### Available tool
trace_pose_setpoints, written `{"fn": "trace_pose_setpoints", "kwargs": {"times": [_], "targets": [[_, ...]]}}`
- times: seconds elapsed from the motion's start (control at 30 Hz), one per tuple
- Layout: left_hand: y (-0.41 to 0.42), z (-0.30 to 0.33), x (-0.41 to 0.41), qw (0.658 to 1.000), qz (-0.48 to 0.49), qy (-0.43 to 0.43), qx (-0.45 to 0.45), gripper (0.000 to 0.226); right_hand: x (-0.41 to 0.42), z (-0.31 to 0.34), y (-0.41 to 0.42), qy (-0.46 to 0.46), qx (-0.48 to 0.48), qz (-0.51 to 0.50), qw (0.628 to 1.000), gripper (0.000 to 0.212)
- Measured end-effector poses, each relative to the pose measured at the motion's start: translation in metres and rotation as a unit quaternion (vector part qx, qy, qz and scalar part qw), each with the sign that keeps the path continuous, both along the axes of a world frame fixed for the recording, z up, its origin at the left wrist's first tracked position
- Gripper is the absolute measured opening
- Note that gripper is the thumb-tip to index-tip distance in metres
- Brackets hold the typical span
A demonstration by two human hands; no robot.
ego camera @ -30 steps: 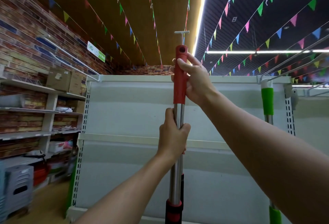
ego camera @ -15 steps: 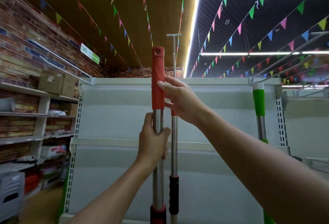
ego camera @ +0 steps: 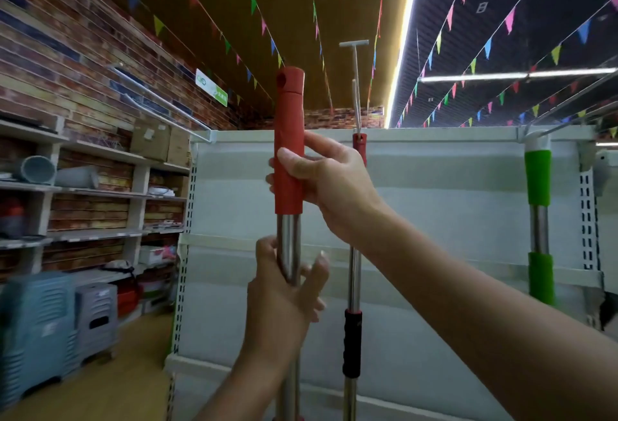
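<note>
Holding the red-grip pole [ego camera: 289,139] upright at near centre, I have it just in front of the white shelf unit [ego camera: 451,206]. My right hand [ego camera: 331,186] is wrapped round the red grip. My left hand [ego camera: 284,293] is curled loosely round the steel shaft below it, fingertips partly lifted.

Finding: the hanging hole [ego camera: 280,78] at the top of the grip sits on no hook, so I judge the pole is held free of the rack, neither hung nor set down. What remains, in my judgement, is to bring that hole to a hook and let go with both hands.

Two other poles are up against the unit. The black-sleeved pole [ego camera: 353,287] is just right of mine and farther back; how it is fixed I cannot tell. The green-grip pole [ego camera: 537,183] is well to the right, its top at the rail.

Containers: the cardboard boxes [ego camera: 157,141] on the left wall shelving are shut, contents not visible. The blue-grey plastic units [ego camera: 36,327] on the near-left floor are too blurred to assess.
</note>
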State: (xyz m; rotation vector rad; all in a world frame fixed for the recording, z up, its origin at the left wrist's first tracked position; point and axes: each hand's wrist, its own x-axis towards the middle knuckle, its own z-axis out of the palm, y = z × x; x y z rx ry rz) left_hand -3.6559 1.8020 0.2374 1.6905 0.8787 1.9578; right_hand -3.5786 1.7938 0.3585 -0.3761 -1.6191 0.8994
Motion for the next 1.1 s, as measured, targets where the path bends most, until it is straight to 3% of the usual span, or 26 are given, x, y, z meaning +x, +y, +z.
{"fn": "trace_pose_setpoints", "kwargs": {"times": [0.1,0.17,0.33,0.53,0.7,0.83,0.97,1.1], "targets": [[-0.02,-0.026,0.007,0.986,0.158,0.044,-0.012,0.058,-0.01,-0.009,-0.011,0.007,0.016,-0.054,0.998,0.051],[-0.023,-0.034,0.013,0.977,0.202,0.05,-0.046,0.057,-0.012,-0.014,-0.012,0.015,0.022,-0.102,0.994,0.054],[-0.017,-0.031,0.018,0.976,0.216,0.032,-0.009,0.034,-0.008,-0.021,-0.015,0.028,0.05,-0.193,0.98,0.055],[-0.028,-0.025,0.006,0.977,0.208,0.047,0.0,0.032,-0.022,-0.025,-0.026,0.02,0.099,-0.262,0.96,0.054],[-0.047,-0.023,-0.017,0.985,0.166,0.054,0.005,0.029,-0.046,-0.033,-0.04,0.025,0.126,-0.26,0.957,0.055],[-0.063,-0.017,-0.033,0.995,0.093,0.034,-0.011,0.031,-0.06,-0.035,-0.058,0.03,0.109,-0.144,0.983,0.048],[-0.073,-0.016,-0.04,0.999,-0.001,0.029,-0.03,0.031,-0.06,-0.028,-0.072,0.043,0.033,-0.053,0.997,0.035],[-0.073,-0.021,-0.039,0.993,-0.106,0.012,-0.053,0.035,-0.06,-0.03,-0.078,0.092,0.006,-0.099,0.991,0.013]]}}
